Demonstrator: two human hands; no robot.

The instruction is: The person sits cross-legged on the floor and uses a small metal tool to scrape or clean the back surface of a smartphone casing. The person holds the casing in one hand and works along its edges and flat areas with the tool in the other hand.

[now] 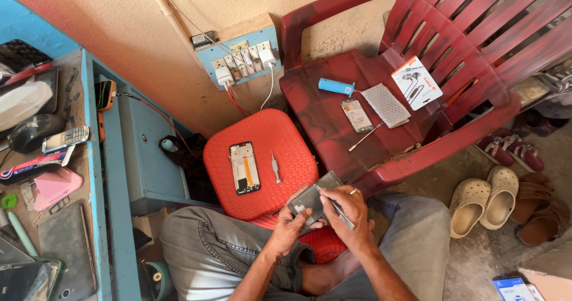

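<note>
A: Where is the phone part [311, 201]?

B: Over the person's lap, at 5 o'clock from the red stool [260, 158]. The left hand [290, 225] grips its lower edge, fingers clamped on it.

A: And the right hand [350, 210]?

B: Its fingers are pinched together on a thin metal tool [337, 207], tip touching the part.

A: What lies on the stool?

B: A phone frame [245, 168], with a small screwdriver [275, 167] at its 3 o'clock. The red chair [381, 92] stands at 2 o'clock.

Small phone-repair stall: opened phone [245, 167] on red stool [260, 161], cluttered workbench [89, 176].
</note>
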